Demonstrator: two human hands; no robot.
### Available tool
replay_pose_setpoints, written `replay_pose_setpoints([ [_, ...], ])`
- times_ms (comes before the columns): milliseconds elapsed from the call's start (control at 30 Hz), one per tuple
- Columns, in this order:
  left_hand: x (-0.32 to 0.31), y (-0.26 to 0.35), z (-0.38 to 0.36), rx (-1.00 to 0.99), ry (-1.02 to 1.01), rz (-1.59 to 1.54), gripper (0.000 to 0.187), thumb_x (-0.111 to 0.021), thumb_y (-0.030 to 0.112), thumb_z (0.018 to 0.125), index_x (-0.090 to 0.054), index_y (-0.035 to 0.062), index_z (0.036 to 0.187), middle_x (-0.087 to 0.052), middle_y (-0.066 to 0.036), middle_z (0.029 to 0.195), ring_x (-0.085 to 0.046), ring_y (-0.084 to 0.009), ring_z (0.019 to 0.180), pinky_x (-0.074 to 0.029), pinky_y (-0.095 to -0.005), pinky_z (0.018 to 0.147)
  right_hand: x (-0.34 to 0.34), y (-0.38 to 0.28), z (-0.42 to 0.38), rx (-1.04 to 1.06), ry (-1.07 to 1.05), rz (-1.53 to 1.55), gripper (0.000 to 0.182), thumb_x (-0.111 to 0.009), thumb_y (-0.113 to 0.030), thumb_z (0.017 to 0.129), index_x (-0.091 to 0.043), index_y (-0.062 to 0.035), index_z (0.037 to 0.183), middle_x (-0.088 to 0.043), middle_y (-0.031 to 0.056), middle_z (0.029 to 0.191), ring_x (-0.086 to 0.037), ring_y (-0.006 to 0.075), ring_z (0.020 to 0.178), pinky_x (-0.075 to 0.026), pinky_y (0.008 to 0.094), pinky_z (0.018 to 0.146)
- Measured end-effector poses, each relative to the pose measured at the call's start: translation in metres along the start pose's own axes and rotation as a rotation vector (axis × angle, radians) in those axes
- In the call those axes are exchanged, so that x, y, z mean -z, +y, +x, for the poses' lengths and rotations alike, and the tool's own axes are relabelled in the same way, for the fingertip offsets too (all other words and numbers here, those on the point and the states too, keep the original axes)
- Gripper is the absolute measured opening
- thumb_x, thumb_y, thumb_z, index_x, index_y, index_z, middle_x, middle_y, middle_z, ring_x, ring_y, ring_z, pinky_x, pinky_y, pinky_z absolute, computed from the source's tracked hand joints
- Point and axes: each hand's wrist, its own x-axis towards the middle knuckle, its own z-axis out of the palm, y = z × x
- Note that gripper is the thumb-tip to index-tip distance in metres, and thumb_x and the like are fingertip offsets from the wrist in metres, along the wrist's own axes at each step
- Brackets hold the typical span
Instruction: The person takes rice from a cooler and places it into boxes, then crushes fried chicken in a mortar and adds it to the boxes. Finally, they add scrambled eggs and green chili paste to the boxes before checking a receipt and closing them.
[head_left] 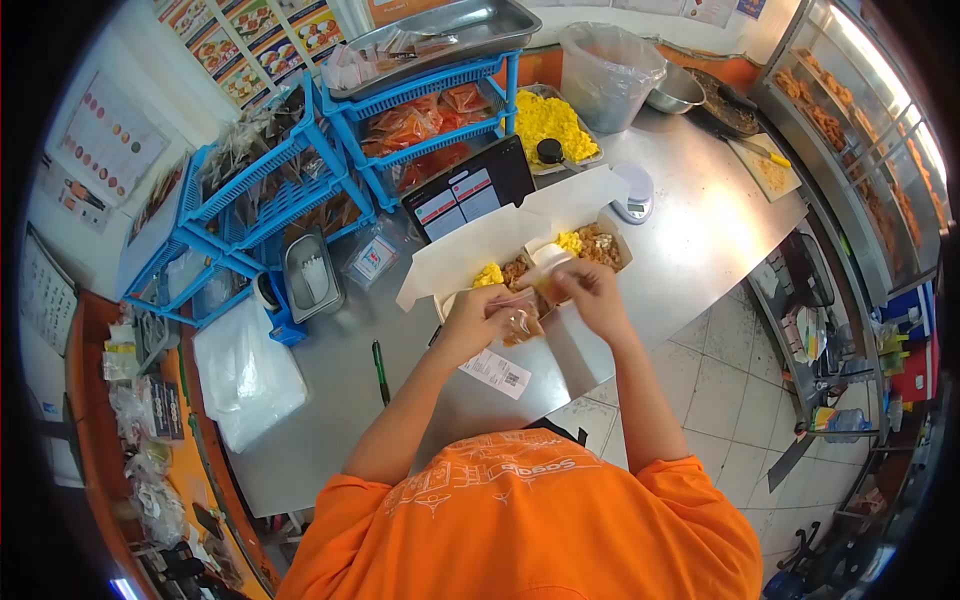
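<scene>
My left hand (474,322) is closed on a small clear plastic bag (519,322) with reddish-brown contents. To its right, my right hand (592,297) pinches another small clear packet (550,288) with something amber inside. Just beyond both hands are two open white food boxes with raised lids. The left box (447,303) contains yellow food (488,275) and brown pieces, partly hidden by my hands. In the right box (624,247) lie yellow food (570,241) and browned chopped pieces. A printed receipt (497,373) lies on the metal table below my hands.
A green pen (381,372) and a stack of clear plastic bags (247,372) lie to the left. Behind the boxes stand a tablet (468,190), blue racks (345,125) and a tray of yellow food (552,122). A small scale (634,195) sits at right, before a glass display case (850,120).
</scene>
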Motion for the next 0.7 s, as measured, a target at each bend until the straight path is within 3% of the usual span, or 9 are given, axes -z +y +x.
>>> replay_pose_setpoints([
  [100,0.0,-0.021,-0.003,0.028,0.117,-0.057,0.02,-0.061,0.0,0.084,-0.063,-0.0033,0.104,-0.07,-0.012,0.092,-0.067,-0.0157,0.084,-0.051,-0.0274,0.072,0.027,0.016,0.015,-0.004,0.209,0.077,0.016,-0.054,-0.01,0.094,-0.064,0.0012,0.097,-0.065,0.003,0.083,-0.059,0.0096,0.077,-0.048,0.0263,0.069],
  [267,0.002,-0.031,0.001,0.092,0.035,-0.019,0.018,-0.061,0.001,0.085,-0.063,-0.0033,0.103,-0.07,-0.011,0.092,-0.067,-0.0149,0.08,-0.051,-0.0256,0.068,0.057,0.07,0.042,-0.14,0.202,-0.081,0.018,-0.054,-0.014,0.093,-0.062,0.0003,0.102,-0.065,0.0068,0.088,-0.06,0.0135,0.084,-0.048,0.0297,0.072],
  [333,0.0,-0.021,0.004,-0.436,0.62,0.782,0.018,-0.06,0.0,0.085,-0.063,-0.0028,0.103,-0.069,-0.009,0.087,-0.065,-0.0144,0.074,-0.05,-0.0234,0.065,0.057,0.087,0.045,-0.233,0.178,-0.173,0.02,-0.055,-0.015,0.093,-0.061,0.0001,0.103,-0.065,0.0089,0.089,-0.061,0.0153,0.084,-0.049,0.0308,0.073],
  [367,0.005,-0.01,0.002,-0.44,0.628,0.787,0.018,-0.06,0.0,0.085,-0.063,-0.0028,0.103,-0.069,-0.009,0.087,-0.065,-0.0144,0.074,-0.05,-0.0234,0.065,0.055,0.094,0.047,-0.025,0.396,-0.486,0.019,-0.054,-0.014,0.093,-0.059,0.0009,0.103,-0.065,0.0085,0.087,-0.061,0.0147,0.083,-0.049,0.0296,0.073],
  [433,0.017,0.027,-0.012,-0.081,0.684,0.089,0.015,-0.06,0.002,0.086,-0.065,-0.0018,0.099,-0.067,-0.007,0.08,-0.064,-0.0142,0.07,-0.049,-0.0247,0.069,0.05,0.084,0.047,0.19,0.609,-0.789,0.018,-0.054,-0.013,0.093,-0.058,0.0016,0.103,-0.064,0.0081,0.084,-0.06,0.0141,0.082,-0.049,0.0285,0.074],
  [500,0.039,0.071,-0.041,-0.183,0.712,-0.012,0.01,-0.06,0.002,0.085,-0.066,-0.0006,0.093,-0.067,-0.008,0.079,-0.062,-0.0135,0.067,-0.047,-0.0276,0.072,0.036,0.037,0.032,0.136,0.58,-0.359,0.014,-0.056,-0.01,0.091,-0.058,0.0022,0.097,-0.064,0.0101,0.088,-0.061,0.0167,0.079,-0.049,0.0285,0.074],
  [600,0.059,0.148,-0.107,-0.708,1.069,0.297,0.032,-0.041,0.028,0.098,-0.062,0.0043,0.092,-0.062,-0.004,0.084,-0.058,-0.0117,0.082,-0.045,-0.0258,0.072,-0.004,0.039,0.013,0.221,0.264,-0.354,0.008,-0.065,-0.008,0.082,-0.063,-0.0012,0.085,-0.062,0.012,0.092,-0.06,0.0223,0.086,-0.048,0.0333,0.08],
  [667,0.054,0.188,-0.134,-1.605,1.496,0.012,0.031,-0.039,0.025,0.095,-0.061,0.005,0.085,-0.06,-0.008,0.079,-0.059,-0.0215,0.075,-0.05,-0.0426,0.074,-0.04,0.007,-0.006,0.35,-0.125,-0.591,0.013,-0.07,-0.014,0.075,-0.064,-0.004,0.082,-0.06,0.0129,0.097,-0.055,0.0288,0.099,-0.042,0.0403,0.091],
  [700,0.049,0.205,-0.149,-1.601,1.495,0.021,0.031,-0.039,0.025,0.095,-0.061,0.005,0.085,-0.06,-0.008,0.079,-0.059,-0.0215,0.075,-0.05,-0.0426,0.074,-0.048,0.015,-0.008,0.348,-0.13,-0.584,0.013,-0.07,-0.014,0.075,-0.064,-0.004,0.082,-0.06,0.0129,0.097,-0.055,0.0288,0.099,-0.042,0.0403,0.091],
])
